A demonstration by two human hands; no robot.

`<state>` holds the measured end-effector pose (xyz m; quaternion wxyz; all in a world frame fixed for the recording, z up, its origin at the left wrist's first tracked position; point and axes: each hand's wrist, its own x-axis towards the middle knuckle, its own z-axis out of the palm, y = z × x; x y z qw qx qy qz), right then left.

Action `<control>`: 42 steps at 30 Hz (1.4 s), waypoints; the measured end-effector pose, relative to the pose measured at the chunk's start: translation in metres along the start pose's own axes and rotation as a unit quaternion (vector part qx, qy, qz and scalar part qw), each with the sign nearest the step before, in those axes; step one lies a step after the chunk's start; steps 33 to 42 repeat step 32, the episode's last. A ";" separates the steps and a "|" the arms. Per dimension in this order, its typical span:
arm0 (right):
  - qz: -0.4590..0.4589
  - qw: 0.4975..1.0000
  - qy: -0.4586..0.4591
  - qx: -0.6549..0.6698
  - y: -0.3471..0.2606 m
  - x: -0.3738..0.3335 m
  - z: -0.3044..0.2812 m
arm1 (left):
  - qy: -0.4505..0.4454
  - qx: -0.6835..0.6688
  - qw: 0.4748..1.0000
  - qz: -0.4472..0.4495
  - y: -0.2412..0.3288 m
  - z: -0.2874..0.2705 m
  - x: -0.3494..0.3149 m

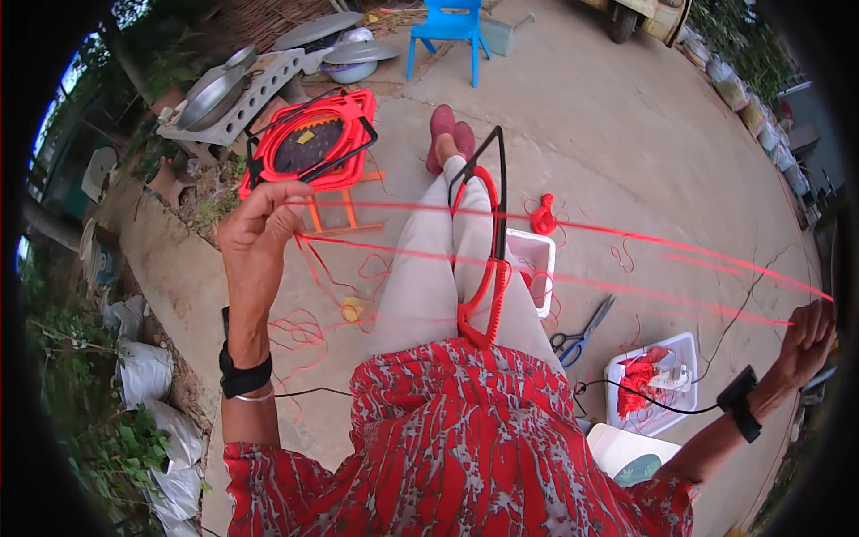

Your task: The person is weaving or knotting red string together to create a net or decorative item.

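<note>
Red string (582, 228) is stretched in long strands across the view between my two raised hands. My left hand (259, 233) pinches it at the left, thumb against the fingers, with loose ends hanging below. Far out to the right, my right hand (808, 340) is closed round the other end; some strands there are blurred. A black frame with red-wrapped parts (488, 259) stands across my thighs, behind the strands. Loose string (300, 336) lies tangled on the ground below my left hand.
At the left, red-wrapped frames (358, 112) are stacked on an orange stand (349, 210). Scissors (586, 331), a white foam box (548, 304), a red string bundle (543, 217) and a white tub (689, 345) of red string lie right of my legs. A blue chair (452, 25) stands ahead.
</note>
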<state>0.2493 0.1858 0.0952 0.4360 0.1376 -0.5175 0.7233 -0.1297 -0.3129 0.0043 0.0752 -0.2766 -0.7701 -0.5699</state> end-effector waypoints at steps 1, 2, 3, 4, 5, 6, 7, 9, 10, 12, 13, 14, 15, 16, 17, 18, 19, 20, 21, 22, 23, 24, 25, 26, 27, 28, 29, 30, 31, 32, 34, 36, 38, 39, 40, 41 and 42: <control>0.012 1.000 -0.001 0.001 -0.011 0.005 -0.012 | 0.041 -0.089 0.994 -0.037 -0.008 -0.001 0.004; 0.023 1.000 -0.005 0.007 -0.019 0.011 -0.023 | 0.083 -0.175 0.978 -0.072 -0.012 -0.004 0.009; 0.037 0.999 -0.007 0.005 -0.022 0.016 -0.028 | 0.114 -0.199 0.971 -0.073 -0.016 -0.007 0.013; 0.036 0.999 -0.017 0.012 -0.026 0.019 -0.040 | 0.125 -0.196 0.970 -0.068 -0.021 -0.013 0.016; 0.055 0.998 -0.006 -0.031 -0.029 0.021 -0.060 | 0.125 -0.225 0.964 -0.068 -0.026 -0.017 0.019; 0.073 0.994 0.004 -0.077 -0.030 0.024 -0.067 | 0.124 -0.255 0.956 -0.068 -0.033 -0.023 0.020; 0.111 0.992 -0.028 -0.049 -0.034 0.029 -0.072 | 0.088 -0.314 0.943 -0.067 -0.042 -0.032 0.021; 0.096 0.995 -0.015 -0.038 -0.044 0.037 -0.092 | 0.106 -0.339 0.928 -0.110 -0.038 -0.033 0.021; 0.103 0.994 -0.033 -0.016 -0.047 0.042 -0.100 | 0.115 -0.366 0.910 -0.157 -0.037 -0.032 0.022; 0.059 0.997 0.017 -0.050 -0.046 0.049 -0.104 | 0.107 -0.389 0.902 -0.152 -0.044 -0.035 0.025; 0.067 0.994 0.024 -0.080 -0.046 0.053 -0.105 | 0.117 -0.362 0.911 -0.157 -0.046 -0.036 0.026; 0.074 0.991 0.035 -0.107 -0.041 0.053 -0.104 | 0.123 -0.331 0.922 -0.161 -0.047 -0.034 0.030; 0.092 0.988 0.031 -0.118 -0.037 0.053 -0.105 | 0.115 -0.315 0.929 -0.155 -0.049 -0.034 0.033; 0.088 0.989 0.029 -0.111 -0.031 0.053 -0.106 | 0.118 -0.311 0.931 -0.149 -0.048 -0.035 0.036; 0.059 0.973 0.161 -0.157 -0.015 0.065 -0.079 | 0.120 -0.308 0.931 -0.156 -0.052 -0.048 0.032; 0.026 0.933 0.299 -0.199 -0.006 0.070 -0.062 | 0.113 -0.301 0.933 -0.163 -0.052 -0.054 0.031; 0.108 0.967 0.058 -0.224 -0.061 0.071 -0.153 | 0.107 -0.312 0.932 -0.154 -0.054 -0.056 0.036; 0.108 0.969 0.056 -0.216 -0.055 0.077 -0.153 | 0.106 -0.351 0.917 -0.159 -0.053 -0.057 0.039; 0.191 0.969 -0.061 -0.147 -0.049 0.088 -0.141 | 0.109 -0.391 0.899 -0.161 -0.050 -0.062 0.037; 0.269 0.943 -0.179 -0.075 -0.039 0.096 -0.127 | 0.117 -0.388 0.901 -0.156 -0.048 -0.067 0.035; 0.267 0.943 -0.187 -0.069 -0.022 0.098 -0.113 | 0.098 -0.420 0.887 -0.162 -0.046 -0.071 0.033; 0.176 0.967 0.013 -0.181 0.000 0.098 -0.101 | 0.078 -0.452 0.872 -0.169 -0.046 -0.075 0.031; 0.072 0.930 0.218 -0.286 0.009 0.100 -0.093 | 0.081 -0.452 0.873 -0.164 -0.046 -0.078 0.030; 0.069 0.932 0.214 -0.283 0.012 0.110 -0.097 | 0.073 -0.453 0.869 -0.186 -0.046 -0.082 0.029; 0.086 0.912 0.118 -0.382 0.008 0.123 -0.101 | 0.061 -0.457 0.862 -0.209 -0.049 -0.086 0.029; 0.105 0.875 0.018 -0.471 0.012 0.135 -0.104 | 0.066 -0.458 0.862 -0.207 -0.051 -0.090 0.026; 0.165 0.795 -0.013 -0.584 0.012 0.154 -0.094 | 0.056 -0.421 0.878 -0.222 -0.054 -0.096 0.024; 0.163 0.797 -0.018 -0.582 0.019 0.169 -0.086 | 0.045 -0.384 0.891 -0.236 -0.057 -0.102 0.020; 0.199 0.807 -0.005 -0.555 0.025 0.183 -0.079 | 0.001 -0.403 0.885 -0.232 -0.063 -0.110 0.017; 0.236 0.816 0.006 -0.528 0.034 0.197 -0.072 | -0.041 -0.421 0.877 -0.228 -0.068 -0.117 0.013; 0.236 0.816 0.006 -0.528 0.034 0.197 -0.072 | -0.041 -0.421 0.877 -0.228 -0.068 -0.117 0.013; 0.236 0.816 0.006 -0.528 0.034 0.197 -0.072 | -0.041 -0.421 0.877 -0.228 -0.068 -0.117 0.013; 0.236 0.816 0.006 -0.528 0.034 0.197 -0.072 | -0.041 -0.421 0.877 -0.228 -0.068 -0.117 0.013; 0.236 0.816 0.006 -0.528 0.034 0.197 -0.072 | -0.041 -0.421 0.877 -0.228 -0.068 -0.117 0.013; 0.236 0.816 0.006 -0.528 0.034 0.197 -0.072 | -0.041 -0.421 0.877 -0.228 -0.068 -0.117 0.013; 0.236 0.816 0.006 -0.528 0.034 0.197 -0.072 | -0.041 -0.421 0.877 -0.228 -0.068 -0.117 0.013; 0.236 0.816 0.006 -0.528 0.034 0.197 -0.072 | -0.041 -0.421 0.877 -0.228 -0.068 -0.117 0.013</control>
